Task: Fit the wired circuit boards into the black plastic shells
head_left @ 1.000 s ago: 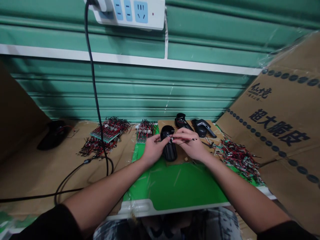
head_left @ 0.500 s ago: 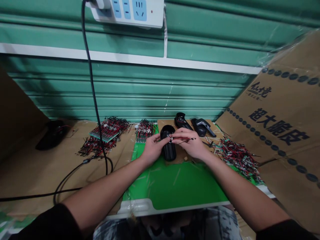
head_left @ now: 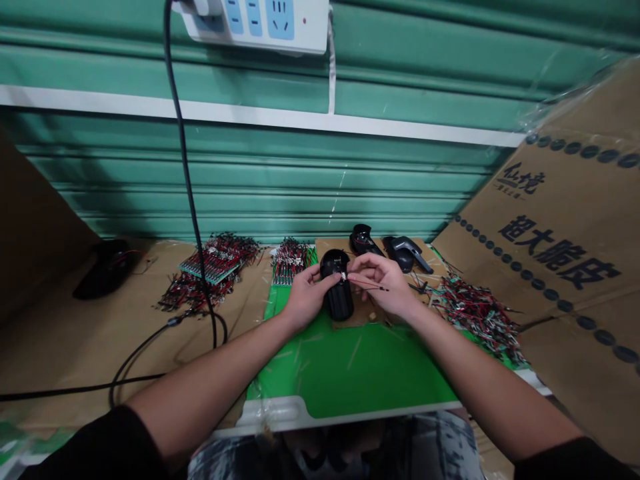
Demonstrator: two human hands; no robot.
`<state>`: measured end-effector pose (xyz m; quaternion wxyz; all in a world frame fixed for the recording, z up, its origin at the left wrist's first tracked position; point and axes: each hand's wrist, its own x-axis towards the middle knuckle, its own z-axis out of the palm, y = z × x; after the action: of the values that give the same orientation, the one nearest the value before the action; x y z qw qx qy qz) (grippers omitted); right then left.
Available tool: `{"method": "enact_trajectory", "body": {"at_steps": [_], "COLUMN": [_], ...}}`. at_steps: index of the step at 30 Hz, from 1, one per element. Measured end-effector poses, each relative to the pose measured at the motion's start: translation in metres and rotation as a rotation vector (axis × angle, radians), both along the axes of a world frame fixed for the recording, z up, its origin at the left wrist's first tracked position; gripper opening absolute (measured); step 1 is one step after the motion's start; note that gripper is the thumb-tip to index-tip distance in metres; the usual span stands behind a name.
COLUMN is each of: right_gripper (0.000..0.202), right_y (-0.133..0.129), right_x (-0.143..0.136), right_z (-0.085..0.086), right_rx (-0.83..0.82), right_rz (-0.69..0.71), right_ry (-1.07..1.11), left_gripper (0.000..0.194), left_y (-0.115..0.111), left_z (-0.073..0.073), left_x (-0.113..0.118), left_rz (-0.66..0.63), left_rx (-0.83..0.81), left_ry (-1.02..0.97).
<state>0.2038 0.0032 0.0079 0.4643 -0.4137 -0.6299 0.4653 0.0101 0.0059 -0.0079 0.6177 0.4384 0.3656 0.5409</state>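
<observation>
A glossy black housing (head_left: 341, 301) stands over the cardboard piece at the middle of the bench. My left hand (head_left: 306, 297) grips its left side, the thumb lying across its face. On the right, my right hand (head_left: 383, 283) pinches a small white connector (head_left: 343, 275) with thin red and black wires (head_left: 371, 286) against the housing's face. The wires trail to the right below my fingers. Behind my right hand lie a black housing (head_left: 366, 241) and a dark grey handle-shaped part (head_left: 411, 249).
Piles of wired boards lie at the left (head_left: 213, 267), at the centre back (head_left: 291, 261) and at the right (head_left: 480, 317). A black cable (head_left: 186, 167) hangs from a power strip (head_left: 260, 25). A printed carton (head_left: 565, 233) borders the right side.
The fingers of my right hand have shifted slightly and curled more. The wires now slant lower to the right. My left hand has barely moved on the housing.
</observation>
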Motion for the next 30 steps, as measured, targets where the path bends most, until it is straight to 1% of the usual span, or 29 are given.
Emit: {"method": "enact_trajectory", "body": {"at_steps": [3, 7, 9, 16, 20, 30], "right_gripper": [0.047, 0.048, 0.049, 0.046, 0.046, 0.047], "right_y": [0.0, 0.0, 0.0, -0.003, -0.004, -0.004], "right_x": [-0.003, -0.007, -0.008, -0.012, -0.011, -0.011], "right_z": [-0.004, -0.007, -0.006, -0.004, -0.005, -0.006], "right_rx": [-0.114, -0.181, -0.182, -0.154, -0.143, -0.119], "right_rz": [-0.009, 0.075, 0.084, 0.04, 0.01, -0.01], "right_ry": [0.047, -0.042, -0.057, -0.025, -0.011, -0.012], "left_gripper": [0.04, 0.039, 0.039, 0.046, 0.044, 0.042], "left_y": [-0.001, -0.001, 0.0, -0.001, -0.001, -0.001], "left_z": [0.0, -0.002, -0.003, -0.003, -0.002, -0.001], "left_x": [0.0, 0.0, 0.0, 0.003, 0.003, 0.002], "left_rz": [0.012, 0.007, -0.007, -0.045, -0.064, -0.069], "left_rx": [0.017, 0.04, 0.034, -0.02, -0.045, -0.046], "left_ry": [0.013, 0.05, 0.049, 0.009, 0.032, 0.043]}}
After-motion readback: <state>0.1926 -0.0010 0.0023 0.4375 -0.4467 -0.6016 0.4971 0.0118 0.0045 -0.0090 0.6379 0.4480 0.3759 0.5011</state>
